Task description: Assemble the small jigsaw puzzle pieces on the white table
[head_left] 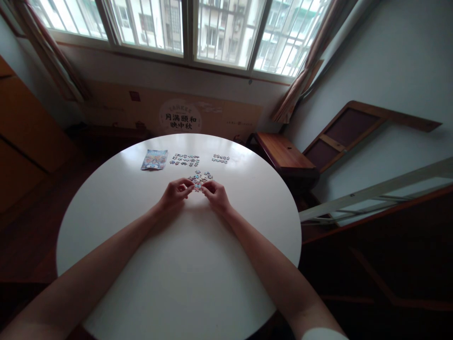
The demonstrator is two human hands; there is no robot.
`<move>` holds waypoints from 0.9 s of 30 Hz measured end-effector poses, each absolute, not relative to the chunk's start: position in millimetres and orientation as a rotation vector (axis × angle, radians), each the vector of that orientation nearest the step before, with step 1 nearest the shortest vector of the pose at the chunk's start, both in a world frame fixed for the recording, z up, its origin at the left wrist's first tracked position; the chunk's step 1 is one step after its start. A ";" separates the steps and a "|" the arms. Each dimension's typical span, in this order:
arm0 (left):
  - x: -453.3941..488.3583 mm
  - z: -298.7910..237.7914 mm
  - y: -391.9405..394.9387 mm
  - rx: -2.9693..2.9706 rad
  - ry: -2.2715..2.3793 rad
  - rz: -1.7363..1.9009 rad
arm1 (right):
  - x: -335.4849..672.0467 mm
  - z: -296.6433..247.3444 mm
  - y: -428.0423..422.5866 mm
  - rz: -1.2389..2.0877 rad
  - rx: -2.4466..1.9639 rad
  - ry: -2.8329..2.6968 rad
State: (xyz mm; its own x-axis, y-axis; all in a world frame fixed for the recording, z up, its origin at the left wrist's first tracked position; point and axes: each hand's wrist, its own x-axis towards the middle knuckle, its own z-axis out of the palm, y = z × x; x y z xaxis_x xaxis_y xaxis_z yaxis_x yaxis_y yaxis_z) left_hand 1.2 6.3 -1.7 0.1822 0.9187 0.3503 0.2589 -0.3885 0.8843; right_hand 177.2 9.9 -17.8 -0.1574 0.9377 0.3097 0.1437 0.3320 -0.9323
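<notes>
Hands (175,191) at knobbly puzzle pieces (197,179)

The surface (191,264) is smooth and glossy, and it gives back pale daylight. The puzzle pieces (198,179) look like printed cardboard. The picture sheet (155,159) seems to be paper with slight shine. The low cabinet (283,147) appears of polished wood, the curtain (296,94) of cloth; the wall (399,61) looks matt.
</notes>
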 end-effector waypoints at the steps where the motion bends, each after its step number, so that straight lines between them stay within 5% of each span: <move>1: 1.2 -1.2 6.1 1.778 1.114 1.223 | 177.3 -17.8 9.9 0.964 -1.016 -1.569; 27: 0.9 0.3 5.4 1.769 1.121 1.189 | 176.9 -16.1 9.3 0.982 -0.997 -1.564</move>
State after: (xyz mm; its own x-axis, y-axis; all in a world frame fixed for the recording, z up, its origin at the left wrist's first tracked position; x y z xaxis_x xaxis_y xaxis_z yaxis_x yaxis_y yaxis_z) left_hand 0.9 5.4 0.3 0.1972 0.9265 0.3205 0.2653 -0.3651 0.8924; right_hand 176.9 9.3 -16.1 -0.1638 0.9367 0.3095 0.1284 0.3313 -0.9348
